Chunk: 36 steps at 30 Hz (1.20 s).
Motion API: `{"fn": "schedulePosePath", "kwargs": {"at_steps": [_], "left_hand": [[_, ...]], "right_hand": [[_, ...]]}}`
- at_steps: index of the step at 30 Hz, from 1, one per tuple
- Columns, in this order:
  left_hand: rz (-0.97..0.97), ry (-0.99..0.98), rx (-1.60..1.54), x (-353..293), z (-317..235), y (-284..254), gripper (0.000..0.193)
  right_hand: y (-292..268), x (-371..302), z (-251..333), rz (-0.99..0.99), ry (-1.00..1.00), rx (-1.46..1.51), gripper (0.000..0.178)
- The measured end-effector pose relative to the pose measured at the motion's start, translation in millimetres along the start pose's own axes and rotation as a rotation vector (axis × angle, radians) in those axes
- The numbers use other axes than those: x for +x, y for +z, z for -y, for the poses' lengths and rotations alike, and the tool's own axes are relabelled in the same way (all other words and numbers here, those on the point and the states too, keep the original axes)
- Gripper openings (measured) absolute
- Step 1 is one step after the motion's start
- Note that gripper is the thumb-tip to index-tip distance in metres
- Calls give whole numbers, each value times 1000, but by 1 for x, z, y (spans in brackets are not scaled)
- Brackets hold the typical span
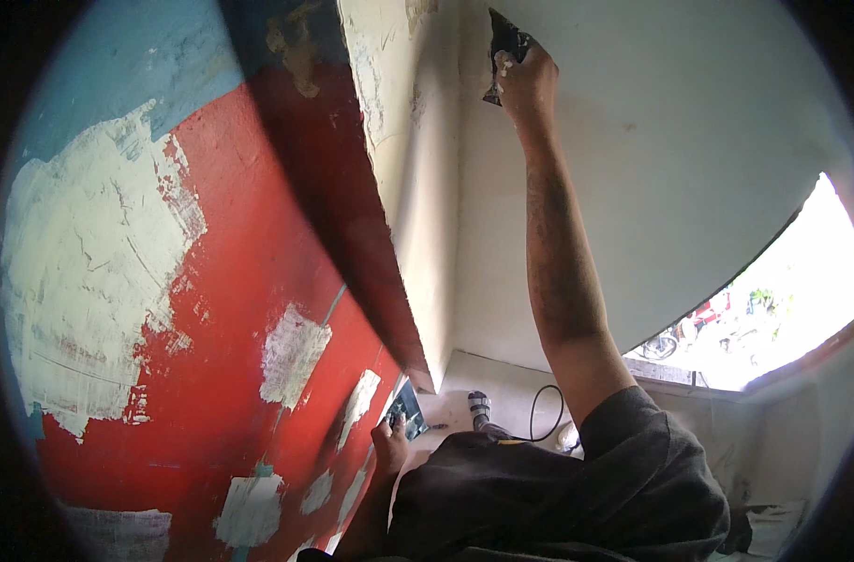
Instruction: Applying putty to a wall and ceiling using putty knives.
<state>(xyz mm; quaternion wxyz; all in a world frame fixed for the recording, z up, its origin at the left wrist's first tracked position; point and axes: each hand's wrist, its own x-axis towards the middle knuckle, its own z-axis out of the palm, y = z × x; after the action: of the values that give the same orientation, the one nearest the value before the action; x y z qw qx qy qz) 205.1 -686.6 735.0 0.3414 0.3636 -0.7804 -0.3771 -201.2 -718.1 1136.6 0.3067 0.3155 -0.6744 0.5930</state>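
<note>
High up, my right hand (528, 80) is closed round a black, broad-bladed putty knife (508, 39), reaching to the white wall (670, 122) near the inner corner. Its blade lies close against that surface; whether the edge touches cannot be made out. Low down beside the red wall (258, 215), my left hand (390, 446) grips a dark, flat, plate-like thing (411, 413). Only part of this thing shows, so its exact kind stays unclear. White filler patches (89, 272) cover parts of the red and blue painted wall.
A narrow cream wall return (431, 187) juts out between the painted and white walls. At right, a bright opening (773, 290) with a curved edge looks onto parked vehicles. My sandalled foot (480, 406) stands on the pale floor, near a dark looped cable (560, 405).
</note>
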Motion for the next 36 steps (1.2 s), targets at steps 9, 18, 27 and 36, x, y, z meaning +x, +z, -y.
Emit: {"fn": "schedulePosePath", "kwargs": {"at_steps": [9,18,27,36], "left_hand": [[35,85,109,15,-1,-1,25],[67,-64,-44,18,8,-8,27],[49,-58,-96,22,12,-20,29],[252,-315,-293,19,-12,-35,36]], "right_hand": [[31,6,0,-11,-29,3,25],[54,-1,11,-61,-153,-75,26],[24,-48,71,-36,-154,-36,22],[-79,-122,67,-171,-33,393,19]]}}
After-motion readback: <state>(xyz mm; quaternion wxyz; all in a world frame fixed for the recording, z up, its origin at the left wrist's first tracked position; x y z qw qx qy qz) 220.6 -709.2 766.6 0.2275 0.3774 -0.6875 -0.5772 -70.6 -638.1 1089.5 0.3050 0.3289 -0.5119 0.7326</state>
